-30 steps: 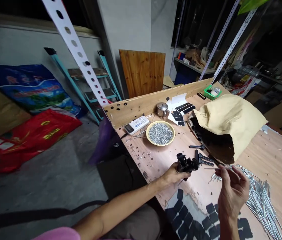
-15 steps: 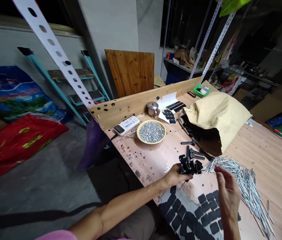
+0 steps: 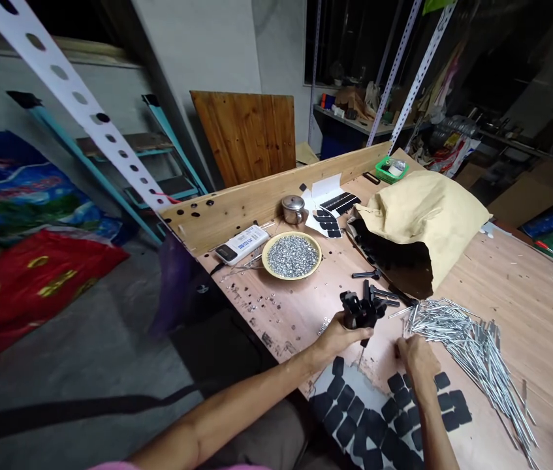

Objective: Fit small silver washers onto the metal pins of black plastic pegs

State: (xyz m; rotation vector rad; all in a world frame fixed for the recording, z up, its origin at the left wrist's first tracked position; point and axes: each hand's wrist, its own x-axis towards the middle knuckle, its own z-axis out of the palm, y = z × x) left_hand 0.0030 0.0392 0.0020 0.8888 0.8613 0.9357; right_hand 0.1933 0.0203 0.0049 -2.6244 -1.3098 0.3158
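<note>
A cluster of black moulded parts [image 3: 362,310] sits above the table's front portion, held in the left hand [image 3: 337,333]; its fingers curl closed around the cluster. Further left, a yellow-rimmed dish [image 3: 276,258] holds small silver washers; loose black bars [image 3: 379,294] lie just beyond the cluster, below a kraft paper bag [image 3: 423,219]. The right hand [image 3: 418,359] rests on the wooden table [image 3: 525,300], its fingers [image 3: 406,343] bent and reaching the edge of a pile of thin metal rods [image 3: 472,349]; whether they have hold of a rod, I cannot tell; black rubber pads [image 3: 369,418] lie beneath that hand.
</note>
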